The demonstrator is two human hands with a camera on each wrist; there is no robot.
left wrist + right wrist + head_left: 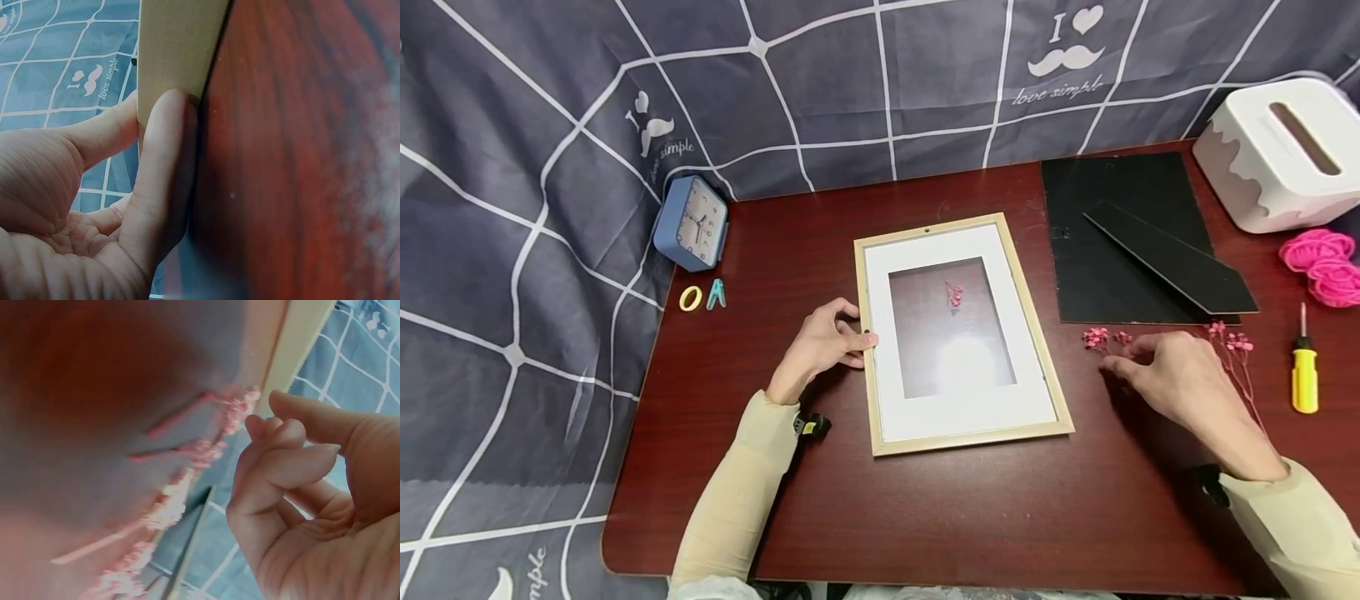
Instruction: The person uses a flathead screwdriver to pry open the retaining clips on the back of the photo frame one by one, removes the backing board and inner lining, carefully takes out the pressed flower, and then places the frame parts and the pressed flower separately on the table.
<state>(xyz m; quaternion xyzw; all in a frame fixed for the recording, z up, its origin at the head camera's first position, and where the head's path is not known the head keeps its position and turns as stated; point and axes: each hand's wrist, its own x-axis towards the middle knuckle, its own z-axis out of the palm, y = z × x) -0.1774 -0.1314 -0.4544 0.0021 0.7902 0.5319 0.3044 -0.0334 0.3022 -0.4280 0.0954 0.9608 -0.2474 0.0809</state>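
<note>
A light wooden picture frame with a white mat lies on the dark red table. My left hand pinches its left edge, thumb over the top and a finger along the side, close to the tabletop in the left wrist view. Inside the mat opening is a small pink flower sprig. Right of the frame, my right hand hovers low beside pink dried flowers, fingers loosely bent and nothing visible between them. More pink sprigs lie partly behind this hand. In the right wrist view several flower sprigs lie in a row.
A black backing board with its stand lies at the back right. Beyond are a white tissue box, pink yarn and a yellow screwdriver. A blue clock, yellow ring and teal clip sit left.
</note>
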